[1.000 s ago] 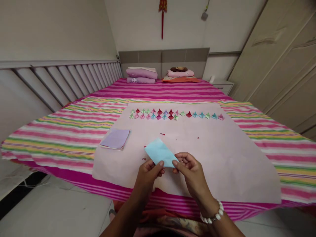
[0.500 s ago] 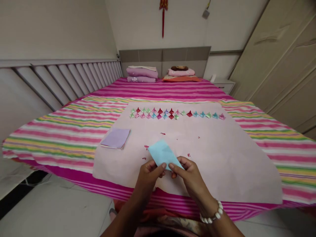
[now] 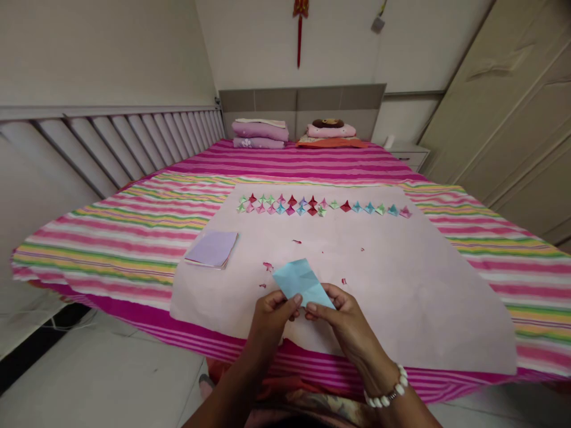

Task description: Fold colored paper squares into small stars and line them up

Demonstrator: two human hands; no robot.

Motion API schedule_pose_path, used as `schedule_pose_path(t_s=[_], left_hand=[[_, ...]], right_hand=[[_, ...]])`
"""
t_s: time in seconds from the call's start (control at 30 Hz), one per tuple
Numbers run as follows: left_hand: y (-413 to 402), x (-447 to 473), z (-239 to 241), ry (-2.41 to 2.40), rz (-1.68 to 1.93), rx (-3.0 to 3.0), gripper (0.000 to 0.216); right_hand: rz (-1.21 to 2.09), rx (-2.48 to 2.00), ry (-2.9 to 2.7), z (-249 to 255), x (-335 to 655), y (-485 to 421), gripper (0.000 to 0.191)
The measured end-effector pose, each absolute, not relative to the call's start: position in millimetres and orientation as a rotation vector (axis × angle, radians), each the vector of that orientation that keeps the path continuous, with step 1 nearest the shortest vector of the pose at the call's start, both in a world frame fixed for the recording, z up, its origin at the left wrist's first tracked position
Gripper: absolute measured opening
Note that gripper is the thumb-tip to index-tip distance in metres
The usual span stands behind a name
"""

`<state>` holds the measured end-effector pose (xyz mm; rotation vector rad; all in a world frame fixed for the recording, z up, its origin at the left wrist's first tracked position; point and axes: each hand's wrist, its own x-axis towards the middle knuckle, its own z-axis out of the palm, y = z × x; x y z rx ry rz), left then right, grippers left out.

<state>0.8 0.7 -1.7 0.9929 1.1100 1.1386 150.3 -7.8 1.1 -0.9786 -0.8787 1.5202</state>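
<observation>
A light-blue sheet of origami paper (image 3: pixel 302 279) with crease lines is held above the pale mat (image 3: pixel 401 291). My left hand (image 3: pixel 276 312) pinches its lower left edge, thumb on top. My right hand (image 3: pixel 339 315), with a white bead bracelet at the wrist, grips the lower right edge the same way. Both thumbs nearly meet at the near edge; the fingers beneath the paper are partly hidden. Beyond it, folded paper pieces (image 3: pixel 292 200) in red, pink, green and blue stand in two rows across the mat.
A stack of square paper (image 3: pixel 213 248), lilac on top, lies at the mat's left. Small red scraps (image 3: pixel 267 267) are scattered around the hands. The mat lies on a striped bedspread (image 3: pixel 120 238). Folded bedding (image 3: pixel 261 132) sits by the headboard; a railing (image 3: pixel 111 142) runs along the left.
The far part of the blue paper looks wider and squarer, its far edge now flatter instead of pointed. Both hands keep their hold. The whole view has shifted slightly.
</observation>
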Motion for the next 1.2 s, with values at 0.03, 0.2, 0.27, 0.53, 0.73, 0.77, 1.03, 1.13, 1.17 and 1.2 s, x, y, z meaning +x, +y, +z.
schedule_pose_path(t_s=[0.03, 0.2, 0.27, 0.53, 0.73, 0.77, 1.03, 1.13, 1.17, 1.2], left_hand=[[1.2, -0.3, -1.7, 1.122, 1.143, 0.996, 0.027], [4.7, -7.2, -0.9, 1.172, 1.159, 1.013, 0.033], [5.9, -9.3, -0.6, 1.171, 1.154, 1.021, 0.033], [5.7, -13.9, 10.1, 1.157, 1.054, 1.081, 0.031], [-0.8, -7.9, 10.0, 1.000, 0.856, 1.204, 0.025], [-1.2, -7.5, 9.3, 0.994, 0.866, 1.207, 0.024], [-1.1, -10.4, 12.6, 1.109, 0.944, 1.156, 0.025], [-2.1, -7.8, 16.0, 1.051, 1.035, 1.074, 0.027], [-2.7, -7.2, 17.2, 1.045, 1.080, 1.064, 0.026], [-3.3, -6.9, 18.3, 1.041, 1.123, 1.063, 0.024]], right_hand=[[1.533, -0.970, -0.880, 0.7, 151.2, -8.1, 0.036], [1.606, -0.963, -0.896, -1.6, 157.2, -10.2, 0.037], [1.616, -0.960, -0.913, -2.2, 161.1, -10.7, 0.039], [1.499, -0.988, -1.007, 7.3, 176.2, -5.1, 0.046], [1.472, -1.021, -1.008, 14.2, 168.7, -1.8, 0.025], [1.447, -1.046, -1.010, 14.0, 167.6, -1.8, 0.024], [1.310, -1.123, -1.094, 11.4, 172.4, -3.6, 0.020], [1.290, -1.022, -1.149, 14.7, 173.6, -6.9, 0.015], [1.247, -0.980, -1.189, 16.1, 173.7, -8.1, 0.012], [1.189, -0.944, -1.238, 17.4, 173.9, -9.4, 0.009]])
